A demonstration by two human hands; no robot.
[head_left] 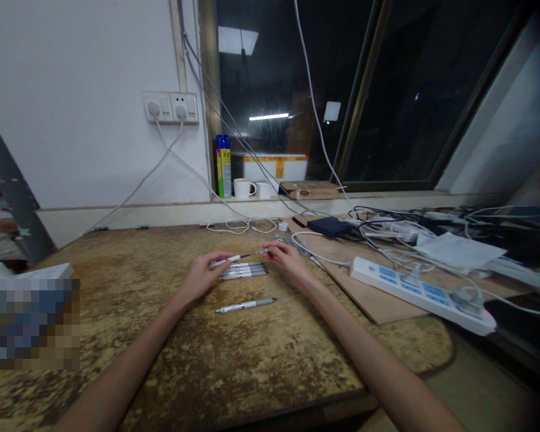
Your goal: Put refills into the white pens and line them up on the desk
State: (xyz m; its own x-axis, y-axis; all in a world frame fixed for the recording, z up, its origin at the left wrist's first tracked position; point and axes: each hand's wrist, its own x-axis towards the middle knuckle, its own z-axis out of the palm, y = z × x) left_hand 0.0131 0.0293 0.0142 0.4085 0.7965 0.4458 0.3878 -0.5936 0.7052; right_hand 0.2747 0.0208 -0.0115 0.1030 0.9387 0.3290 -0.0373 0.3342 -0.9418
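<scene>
My left hand [204,274] is closed on a white pen barrel [227,261]. A thin dark refill [248,256] sticks out of the barrel's right end toward my right hand [284,258]. The fingers of that hand pinch a small grey pen part [265,251] at the refill's far end, mostly hidden by the fingertips. Just below the hands, several white and grey pens [243,272] lie side by side in a row. Nearer to me, a single white and grey pen [246,305] rests on the worn wooden table [234,366].
A white power strip [418,294] and a board [364,294] lie on the right, with tangled cables and a dark blue box [330,227] behind. On the window sill stand a spray can [224,168], a white mug [243,188] and a flat cardboard box [312,191].
</scene>
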